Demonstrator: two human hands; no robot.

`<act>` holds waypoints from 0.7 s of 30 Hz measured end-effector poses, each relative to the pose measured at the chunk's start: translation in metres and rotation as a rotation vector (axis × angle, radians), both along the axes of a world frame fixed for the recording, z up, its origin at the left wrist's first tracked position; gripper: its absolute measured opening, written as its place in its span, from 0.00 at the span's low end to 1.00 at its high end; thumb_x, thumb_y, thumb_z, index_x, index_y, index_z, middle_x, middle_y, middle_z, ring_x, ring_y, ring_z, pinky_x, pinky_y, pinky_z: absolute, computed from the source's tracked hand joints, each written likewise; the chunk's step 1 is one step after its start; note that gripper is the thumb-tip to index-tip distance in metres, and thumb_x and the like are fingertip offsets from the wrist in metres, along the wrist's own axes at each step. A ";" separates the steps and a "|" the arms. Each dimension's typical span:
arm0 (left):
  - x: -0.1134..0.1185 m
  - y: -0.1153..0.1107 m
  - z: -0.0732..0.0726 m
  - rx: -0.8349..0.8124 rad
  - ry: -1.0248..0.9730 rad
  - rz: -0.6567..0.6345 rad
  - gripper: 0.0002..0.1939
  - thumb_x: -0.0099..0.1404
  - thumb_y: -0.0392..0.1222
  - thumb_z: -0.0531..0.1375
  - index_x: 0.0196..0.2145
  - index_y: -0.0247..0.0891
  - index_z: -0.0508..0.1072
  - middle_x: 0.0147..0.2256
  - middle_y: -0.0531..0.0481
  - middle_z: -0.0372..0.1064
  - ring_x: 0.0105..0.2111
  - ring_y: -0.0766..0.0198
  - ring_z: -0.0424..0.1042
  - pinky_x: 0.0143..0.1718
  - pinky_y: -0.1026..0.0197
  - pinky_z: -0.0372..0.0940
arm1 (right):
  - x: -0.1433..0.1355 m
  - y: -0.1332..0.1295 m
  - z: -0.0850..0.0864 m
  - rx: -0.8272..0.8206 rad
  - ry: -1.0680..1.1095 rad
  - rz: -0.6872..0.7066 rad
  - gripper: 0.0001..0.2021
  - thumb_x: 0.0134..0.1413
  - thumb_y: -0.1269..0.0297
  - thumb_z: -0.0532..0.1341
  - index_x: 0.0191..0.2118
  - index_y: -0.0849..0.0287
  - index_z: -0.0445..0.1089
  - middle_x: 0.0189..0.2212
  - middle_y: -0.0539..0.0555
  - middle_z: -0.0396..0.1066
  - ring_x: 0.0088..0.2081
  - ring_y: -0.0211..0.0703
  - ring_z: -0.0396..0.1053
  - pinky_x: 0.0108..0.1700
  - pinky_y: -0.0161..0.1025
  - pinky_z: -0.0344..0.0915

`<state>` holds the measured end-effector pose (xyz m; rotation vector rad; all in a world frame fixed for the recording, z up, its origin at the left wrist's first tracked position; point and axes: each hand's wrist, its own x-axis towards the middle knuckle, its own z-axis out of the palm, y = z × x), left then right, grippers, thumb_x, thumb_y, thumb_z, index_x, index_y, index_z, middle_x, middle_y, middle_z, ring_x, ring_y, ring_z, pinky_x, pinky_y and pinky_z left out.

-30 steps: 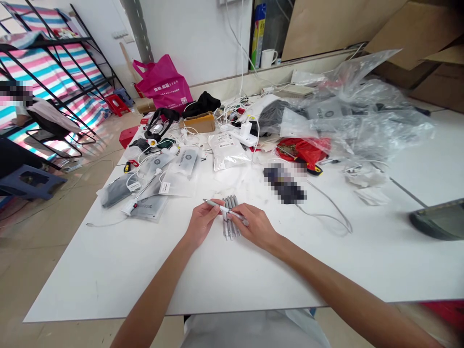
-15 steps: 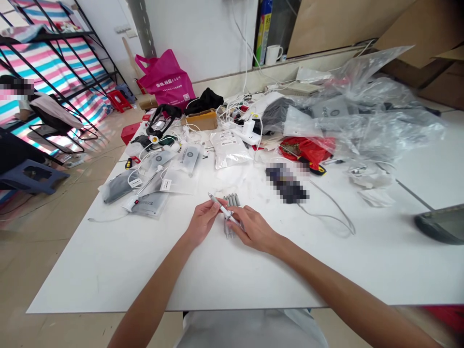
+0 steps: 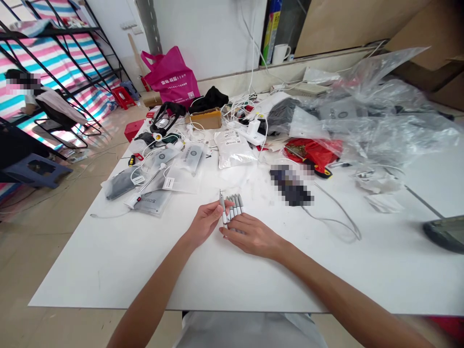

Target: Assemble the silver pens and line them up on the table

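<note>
A silver-and-white pen (image 3: 222, 203) stands nearly upright between the thumb and fingers of my left hand (image 3: 206, 221), its tip pointing away from me. My right hand (image 3: 253, 234) is closed at the pen's lower end, thumb and fingertips against it. Just behind and partly under my right hand, several similar pens (image 3: 237, 202) lie side by side on the white table (image 3: 145, 270). Their near ends are hidden by my right fingers.
Plastic-bagged items (image 3: 155, 200) lie on the left. Beyond my hands are a white packet (image 3: 234, 150), a pixelated dark object (image 3: 290, 186) with a cable, and a red bag (image 3: 329, 147). Clear plastic wrap (image 3: 391, 125) covers the back right. A person (image 3: 32, 96) sits at far left.
The pen has turned from a slant to nearly upright. My right hand has shifted down to its lower end and over the row of pens. The view has moved slightly.
</note>
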<state>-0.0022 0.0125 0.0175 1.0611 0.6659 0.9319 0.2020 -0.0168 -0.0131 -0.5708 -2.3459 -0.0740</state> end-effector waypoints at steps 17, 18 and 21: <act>-0.004 0.010 -0.007 0.035 0.117 0.216 0.22 0.67 0.54 0.69 0.53 0.38 0.80 0.36 0.48 0.73 0.37 0.62 0.70 0.44 0.57 0.64 | 0.005 0.003 -0.002 -0.168 0.028 0.019 0.20 0.72 0.62 0.63 0.64 0.58 0.66 0.44 0.59 0.76 0.43 0.48 0.73 0.45 0.46 0.70; -0.007 0.014 -0.007 0.075 0.189 0.285 0.23 0.67 0.54 0.69 0.54 0.38 0.79 0.36 0.48 0.74 0.37 0.62 0.71 0.43 0.58 0.65 | 0.008 0.005 -0.003 -0.214 0.035 -0.004 0.22 0.72 0.58 0.63 0.65 0.58 0.65 0.46 0.60 0.76 0.45 0.50 0.73 0.47 0.47 0.70; -0.022 0.027 -0.007 0.244 0.530 0.407 0.24 0.69 0.53 0.67 0.57 0.40 0.72 0.34 0.51 0.76 0.34 0.62 0.71 0.42 0.58 0.65 | 0.013 0.010 -0.007 -0.314 0.010 -0.093 0.22 0.71 0.52 0.63 0.63 0.58 0.66 0.47 0.60 0.75 0.48 0.52 0.71 0.49 0.49 0.68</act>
